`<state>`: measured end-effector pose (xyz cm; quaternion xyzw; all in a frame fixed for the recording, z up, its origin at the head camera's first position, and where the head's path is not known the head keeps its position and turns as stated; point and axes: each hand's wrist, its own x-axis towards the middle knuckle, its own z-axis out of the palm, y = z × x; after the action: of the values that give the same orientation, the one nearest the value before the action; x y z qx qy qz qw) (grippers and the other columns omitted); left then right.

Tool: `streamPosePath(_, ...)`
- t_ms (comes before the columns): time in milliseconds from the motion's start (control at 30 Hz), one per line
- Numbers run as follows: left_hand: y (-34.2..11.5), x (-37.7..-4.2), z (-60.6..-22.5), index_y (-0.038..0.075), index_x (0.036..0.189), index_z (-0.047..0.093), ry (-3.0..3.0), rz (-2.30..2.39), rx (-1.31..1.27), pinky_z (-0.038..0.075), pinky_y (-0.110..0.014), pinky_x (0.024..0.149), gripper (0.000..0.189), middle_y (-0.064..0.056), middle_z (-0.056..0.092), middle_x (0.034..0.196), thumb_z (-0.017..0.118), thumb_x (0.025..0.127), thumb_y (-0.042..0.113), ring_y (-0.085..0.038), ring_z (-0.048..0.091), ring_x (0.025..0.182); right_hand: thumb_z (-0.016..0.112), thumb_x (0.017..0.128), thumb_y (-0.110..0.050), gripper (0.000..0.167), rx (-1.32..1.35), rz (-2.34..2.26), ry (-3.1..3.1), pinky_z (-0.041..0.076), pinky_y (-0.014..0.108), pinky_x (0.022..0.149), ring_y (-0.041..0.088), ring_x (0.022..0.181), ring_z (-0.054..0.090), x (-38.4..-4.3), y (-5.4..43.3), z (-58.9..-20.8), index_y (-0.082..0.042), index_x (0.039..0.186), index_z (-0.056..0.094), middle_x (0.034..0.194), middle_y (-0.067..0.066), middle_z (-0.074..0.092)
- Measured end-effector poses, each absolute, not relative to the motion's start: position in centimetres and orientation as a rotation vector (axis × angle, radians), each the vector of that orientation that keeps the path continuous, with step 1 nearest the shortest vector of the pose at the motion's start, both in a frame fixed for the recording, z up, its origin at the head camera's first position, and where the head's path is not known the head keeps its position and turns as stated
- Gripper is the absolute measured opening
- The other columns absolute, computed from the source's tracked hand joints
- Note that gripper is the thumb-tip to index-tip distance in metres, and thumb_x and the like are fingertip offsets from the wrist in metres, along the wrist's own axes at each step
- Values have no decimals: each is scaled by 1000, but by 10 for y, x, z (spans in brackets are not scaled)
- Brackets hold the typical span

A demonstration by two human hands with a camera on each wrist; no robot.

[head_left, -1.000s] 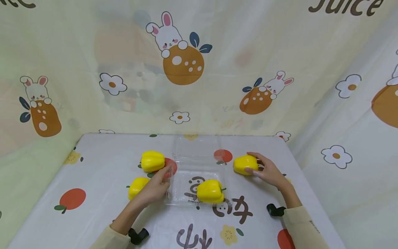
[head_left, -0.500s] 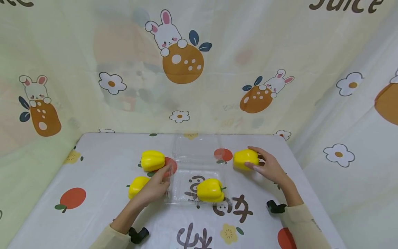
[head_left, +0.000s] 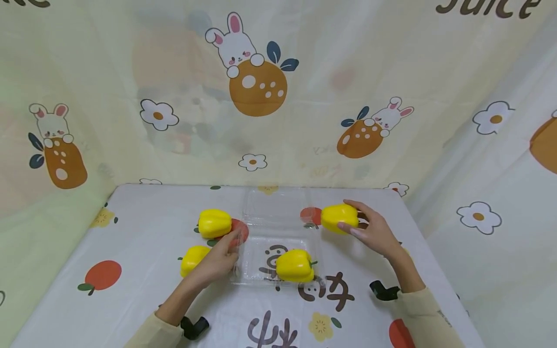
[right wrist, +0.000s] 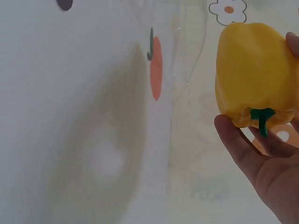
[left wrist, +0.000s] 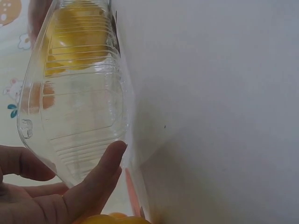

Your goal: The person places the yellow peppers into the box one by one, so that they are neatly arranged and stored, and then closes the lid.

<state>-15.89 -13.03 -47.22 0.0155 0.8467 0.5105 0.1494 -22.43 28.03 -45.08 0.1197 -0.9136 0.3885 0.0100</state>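
Note:
My right hand [head_left: 375, 233] grips a yellow bell pepper [head_left: 339, 218] between thumb and fingers, right of the clear plastic clamshell container [head_left: 256, 278]. In the right wrist view this bell pepper [right wrist: 254, 70] hangs above the table, green stem toward the palm. My left hand [head_left: 219, 261] pinches the container's left side; the left wrist view has its thumb and fingers [left wrist: 100, 170] about the corner of the clear wall. Another yellow bell pepper [head_left: 295, 266] lies inside the container at its right. Two more, a rear bell pepper [head_left: 215, 223] and a front bell pepper [head_left: 193, 260], lie left of it, the front one partly hidden.
The container's lid [head_left: 276, 205] lies folded back toward the rear of the table. A printed cloth [head_left: 143, 290] covers the table, and a printed curtain [head_left: 196, 145] stands behind. Black angled pieces lie beside the wrists, a left piece [head_left: 194, 328] and a right piece [head_left: 385, 291].
My right hand has raised its bell pepper off the table and moved it slightly left toward the container. My left hand has stayed at the container's side.

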Motion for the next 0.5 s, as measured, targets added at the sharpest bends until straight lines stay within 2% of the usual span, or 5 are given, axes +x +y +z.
streamPosePath(233, -131, -161, -472, 9, 166, 33, 2446, 1450, 45, 59, -41, 105, 70, -17, 36, 171, 56, 101, -2, -33, 50, 130, 79, 97, -33, 68, 432, 1230, -2812, 61, 40, 102, 36, 120, 66, -219, 269, -442, -12, 155, 51, 150, 18, 59)
streamPosePath(333, -131, -160, -473, 10, 166, 33, 2447, 1444, 40, 59, -40, 103, 70, -18, 36, 171, 56, 101, -1, -33, 50, 130, 79, 96, -33, 68, 446, 1236, -2806, 61, 44, 104, 36, 122, 65, -218, 265, -440, -13, 155, 51, 151, 17, 58)
streamPosePath(500, -130, -160, -474, 9, 166, 33, 2446, 1452, 44, 57, -46, 109, 69, -17, 37, 171, 56, 102, -1, -33, 50, 130, 80, 96, -33, 69, 459, 1250, -2794, 58, 54, 107, 35, 124, 64, -217, 259, -443, -13, 156, 50, 153, 17, 57)
